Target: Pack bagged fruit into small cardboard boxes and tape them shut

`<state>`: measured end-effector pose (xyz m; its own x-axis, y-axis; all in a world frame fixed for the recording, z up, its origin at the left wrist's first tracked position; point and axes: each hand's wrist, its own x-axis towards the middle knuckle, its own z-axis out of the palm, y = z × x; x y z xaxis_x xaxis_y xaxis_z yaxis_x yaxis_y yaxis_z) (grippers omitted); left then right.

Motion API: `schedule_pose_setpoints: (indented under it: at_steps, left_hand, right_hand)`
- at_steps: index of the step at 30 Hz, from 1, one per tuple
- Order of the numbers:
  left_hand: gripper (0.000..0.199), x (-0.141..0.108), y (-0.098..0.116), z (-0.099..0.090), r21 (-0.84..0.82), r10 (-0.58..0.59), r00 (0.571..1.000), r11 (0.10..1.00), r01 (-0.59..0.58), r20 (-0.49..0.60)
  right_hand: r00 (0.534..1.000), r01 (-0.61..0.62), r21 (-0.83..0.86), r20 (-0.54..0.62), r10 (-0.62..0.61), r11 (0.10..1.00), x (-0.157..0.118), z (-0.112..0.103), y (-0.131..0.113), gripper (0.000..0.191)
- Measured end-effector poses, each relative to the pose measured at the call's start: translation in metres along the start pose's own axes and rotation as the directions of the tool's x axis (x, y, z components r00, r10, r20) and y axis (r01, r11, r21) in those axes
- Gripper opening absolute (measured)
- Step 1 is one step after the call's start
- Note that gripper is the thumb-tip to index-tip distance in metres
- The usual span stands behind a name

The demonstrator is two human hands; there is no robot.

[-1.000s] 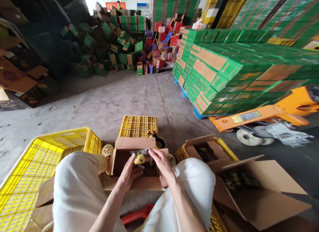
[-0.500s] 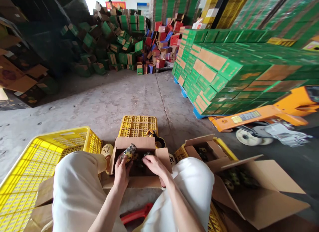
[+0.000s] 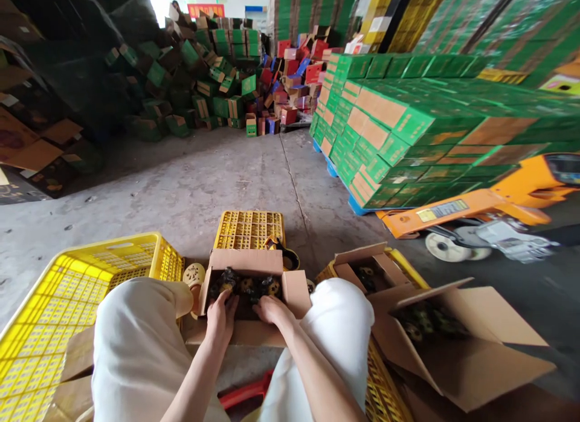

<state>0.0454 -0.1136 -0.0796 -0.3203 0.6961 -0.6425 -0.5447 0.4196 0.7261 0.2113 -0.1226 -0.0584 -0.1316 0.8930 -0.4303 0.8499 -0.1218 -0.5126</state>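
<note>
An open cardboard box stands between my knees, with several dark-wrapped, yellowish round items inside along its far side. My left hand reaches into the left part of the box, its fingers closed on one wrapped item. At the right part, my right hand has its fingers bent against the black wrapping of another item. Its fingertips are partly hidden, so its hold is unclear.
Yellow crates stand at the left and beyond the box. Open cartons lie at the right. Farther off are an orange pallet jack, stacked green boxes and a heap of boxes.
My left hand has lowered the wrapped item from above the box into its left side. My right hand has moved slightly left and down. The view has shifted a little.
</note>
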Motion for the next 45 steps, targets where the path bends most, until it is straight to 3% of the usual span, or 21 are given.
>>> schedule_pose_setpoints:
  at_steps: [3, 6, 8, 10, 13, 17, 19, 20, 25, 33, 37, 40, 45]
  left_hand:
    - [0.029, -0.004, 0.003, 0.0, -0.016, 0.003, 1.0, 1.0, -0.003, 0.008]
    - [0.041, -0.012, 0.006, 0.001, -0.032, 0.048, 0.998, 0.998, -0.047, 0.033]
    - [0.046, -0.017, 0.009, 0.004, -0.024, 0.07, 0.994, 0.997, -0.068, 0.087]
    - [0.053, -0.022, 0.011, 0.005, 0.01, 0.068, 0.983, 0.997, -0.07, 0.173]
    - [0.065, -0.028, 0.014, 0.007, 0.065, 0.043, 0.952, 0.996, -0.065, 0.303]
    - [0.061, -0.035, 0.017, 0.007, 0.068, -0.029, 0.882, 0.998, -0.004, 0.469]
    - [0.054, -0.038, 0.018, 0.008, 0.05, -0.035, 0.857, 0.999, 0.011, 0.514]
    - [0.052, -0.039, 0.018, 0.008, 0.042, -0.028, 0.852, 0.999, 0.007, 0.523]
    - [0.048, -0.042, 0.02, 0.01, 0.026, 0.015, 0.854, 0.999, -0.034, 0.521]
    - [0.05, -0.046, 0.024, 0.01, 0.041, -0.047, 0.854, 0.999, 0.03, 0.519]
    - [0.057, -0.049, 0.025, 0.01, 0.053, -0.057, 0.848, 0.998, 0.033, 0.527]
    - [0.069, -0.049, 0.023, 0.009, 0.137, -0.107, 0.826, 0.99, 0.036, 0.554]
    - [0.062, -0.045, 0.017, 0.009, 0.272, -0.148, 0.818, 0.962, -0.01, 0.555]
  right_hand:
    - [0.998, -0.023, 0.001, -0.064, 0.023, 1.0, 0.001, -0.006, -0.006, 0.026]
    - [0.993, -0.014, 0.038, -0.114, 0.018, 0.999, 0.001, -0.02, -0.009, 0.043]
    - [0.989, 0.027, 0.204, -0.147, 0.003, 0.979, -0.002, -0.03, -0.008, 0.051]
    - [0.982, 0.096, 0.513, -0.187, 0.002, 0.853, -0.005, -0.038, -0.006, 0.052]
    - [0.974, 0.154, 0.845, -0.218, 0.067, 0.511, -0.011, -0.045, -0.002, 0.05]
    - [0.982, 0.111, 0.966, -0.143, 0.122, 0.233, -0.013, -0.046, 0.001, 0.046]
    - [0.985, 0.099, 0.98, -0.122, 0.126, 0.175, -0.012, -0.046, 0.001, 0.045]
    - [0.983, 0.099, 0.977, -0.125, 0.135, 0.188, -0.012, -0.046, 0.001, 0.044]
    - [0.963, 0.083, 0.894, -0.185, 0.194, 0.441, -0.018, -0.053, -0.002, 0.04]
    - [0.997, 0.068, 0.915, -0.082, 0.016, 0.399, -0.028, -0.059, -0.008, 0.041]
    - [0.983, 0.14, 0.847, -0.182, 0.031, 0.513, -0.025, -0.056, -0.005, 0.036]
    - [0.972, 0.176, 0.819, -0.232, 0.034, 0.546, -0.021, -0.051, -0.002, 0.034]
    - [0.957, 0.214, 0.779, -0.289, 0.034, 0.59, -0.019, -0.049, -0.003, 0.031]
